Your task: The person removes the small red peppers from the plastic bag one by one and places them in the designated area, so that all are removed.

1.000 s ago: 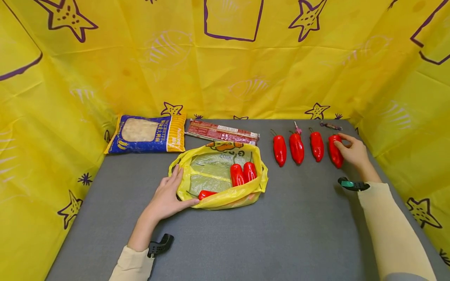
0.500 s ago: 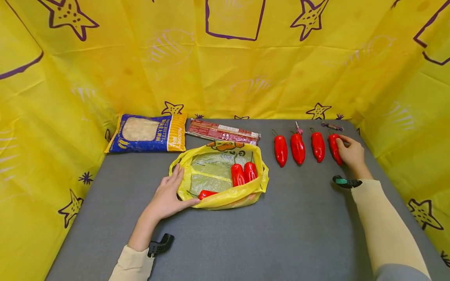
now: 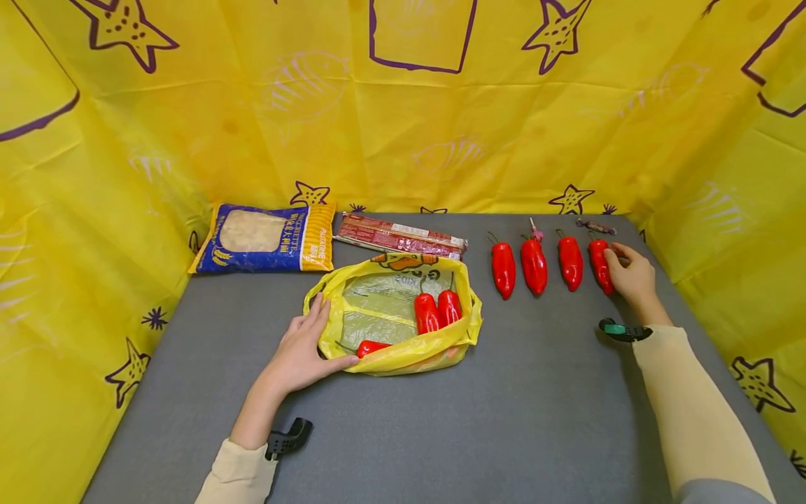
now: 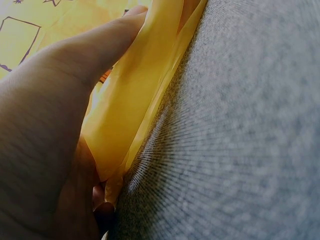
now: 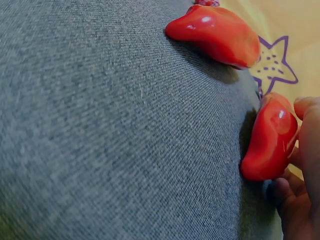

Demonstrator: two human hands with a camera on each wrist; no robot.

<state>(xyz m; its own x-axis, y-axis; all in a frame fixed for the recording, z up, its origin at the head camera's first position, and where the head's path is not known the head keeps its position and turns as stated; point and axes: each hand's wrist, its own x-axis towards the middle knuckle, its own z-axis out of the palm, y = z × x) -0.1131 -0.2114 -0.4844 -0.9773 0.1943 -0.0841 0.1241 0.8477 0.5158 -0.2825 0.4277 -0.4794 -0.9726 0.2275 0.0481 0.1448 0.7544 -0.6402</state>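
My left hand lies spread against the left side of a yellow plastic bag. Its fingers touch the left rim and its thumb rests along the front rim. Inside the open bag two red peppers stand at the right, and one red pepper lies by the front wall. At the right my right hand grips the rightmost red pepper of a row by its right side. In the right wrist view the fingers reach round this glossy pepper, close above the grey surface.
Several red peppers form the row, with a lollipop behind one. A wrapped candy lies at the back. Behind the bag are a blue-and-yellow pasta pack and a long red packet. Yellow cloth walls the grey table.
My right hand has shifted slightly back with the rightmost pepper, which has turned and moved a little away from me. The left hand and the bag stay in place.
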